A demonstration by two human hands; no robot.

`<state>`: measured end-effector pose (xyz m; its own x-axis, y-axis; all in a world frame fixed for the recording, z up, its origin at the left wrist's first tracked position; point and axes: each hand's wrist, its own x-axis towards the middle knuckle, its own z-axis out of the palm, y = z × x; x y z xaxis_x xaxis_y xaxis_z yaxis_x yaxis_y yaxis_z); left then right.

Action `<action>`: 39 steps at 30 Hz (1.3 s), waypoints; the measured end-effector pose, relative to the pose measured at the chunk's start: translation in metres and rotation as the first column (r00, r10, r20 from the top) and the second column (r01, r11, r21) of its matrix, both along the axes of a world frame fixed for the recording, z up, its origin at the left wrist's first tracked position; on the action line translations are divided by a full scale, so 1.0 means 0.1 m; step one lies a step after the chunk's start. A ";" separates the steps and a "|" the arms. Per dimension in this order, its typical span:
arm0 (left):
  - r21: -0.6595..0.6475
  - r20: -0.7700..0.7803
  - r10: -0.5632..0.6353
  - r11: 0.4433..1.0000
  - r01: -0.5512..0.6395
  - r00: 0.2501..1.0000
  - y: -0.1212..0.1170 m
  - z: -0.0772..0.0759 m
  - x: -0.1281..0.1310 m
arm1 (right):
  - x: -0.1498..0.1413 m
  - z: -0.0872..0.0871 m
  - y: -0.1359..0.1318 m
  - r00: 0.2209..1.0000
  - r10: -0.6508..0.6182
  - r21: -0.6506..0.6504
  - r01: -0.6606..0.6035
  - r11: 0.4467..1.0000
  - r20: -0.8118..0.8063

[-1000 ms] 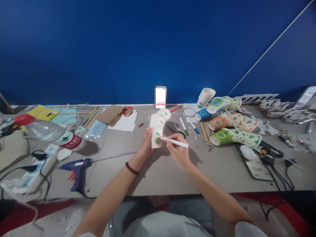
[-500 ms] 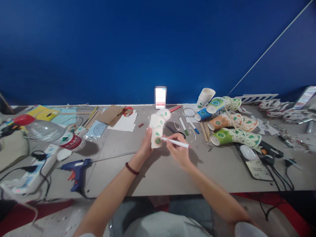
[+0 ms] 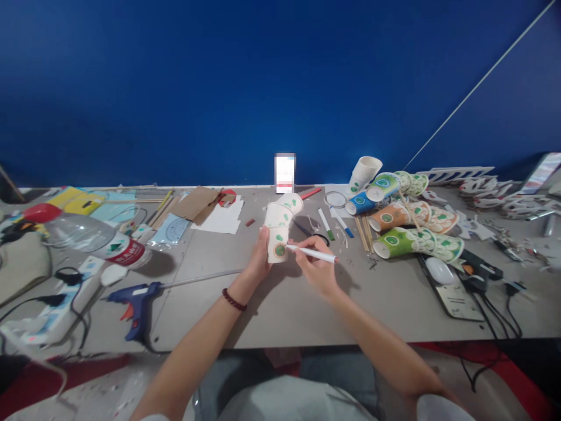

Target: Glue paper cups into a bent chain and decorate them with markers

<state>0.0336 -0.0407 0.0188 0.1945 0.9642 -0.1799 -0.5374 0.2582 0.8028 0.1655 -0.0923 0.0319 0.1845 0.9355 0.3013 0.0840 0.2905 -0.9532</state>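
Note:
Three white paper cups (image 3: 279,222) with green prints are joined end to end in a bent row. My left hand (image 3: 259,255) is closed around the left side of the nearest cup. A round orange and green mark shows on that cup's side, close to its near end. In my right hand (image 3: 317,266) a white marker pen (image 3: 319,255) is gripped between thumb and fingers, its tip at or very near the cup's right side. Whether the tip touches the cup I cannot tell. Behind the right hand lie a green-capped marker (image 3: 326,224) and a blue-capped marker (image 3: 342,222).
On the left are a blue glue gun (image 3: 139,301), a plastic bottle (image 3: 94,235) and a power strip (image 3: 70,301). To the right lie coloured cup rows (image 3: 416,242), stacked white cups (image 3: 365,174), wooden sticks (image 3: 364,233) and a black glue gun (image 3: 482,266). A blue wall (image 3: 219,88) stands behind the table.

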 end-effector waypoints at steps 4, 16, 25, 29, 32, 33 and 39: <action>-0.010 0.005 0.017 1.000 -0.017 1.000 0.01 -0.01 0.00 | -0.01 0.02 0.00 1.000 0.013 0.002 -0.013 1.000 -0.019; 0.011 -0.039 -0.016 1.000 0.017 0.999 0.01 -0.01 0.00 | 0.01 -0.01 0.01 0.997 0.055 -0.023 -0.057 0.998 -0.062; -0.021 0.003 0.004 1.000 -0.004 1.000 0.01 -0.01 0.00 | 0.00 0.00 0.00 0.992 0.081 -0.018 -0.083 0.996 -0.099; -0.043 0.022 0.010 0.999 -0.009 1.000 0.01 -0.01 0.00 | 0.00 -0.01 0.00 0.991 0.086 -0.013 -0.088 0.996 -0.106; -0.044 0.026 0.009 0.999 -0.008 1.000 0.02 -0.01 0.00 | -0.01 0.00 0.00 0.990 0.090 -0.024 -0.093 0.995 -0.111; -0.040 0.028 0.006 0.999 -0.005 1.000 0.02 -0.02 0.00 | -0.01 0.00 0.00 0.990 0.091 -0.026 -0.095 0.995 -0.111; -0.043 0.021 -0.001 0.999 0.002 1.000 0.02 -0.02 0.00 | 0.00 -0.01 0.01 0.989 0.104 -0.020 -0.106 0.994 -0.104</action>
<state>0.0340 -0.0389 0.0171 0.2002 0.9554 -0.2173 -0.5536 0.2933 0.7794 0.1657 -0.0910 0.0312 0.1136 0.9584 0.2618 -0.0441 0.2681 -0.9624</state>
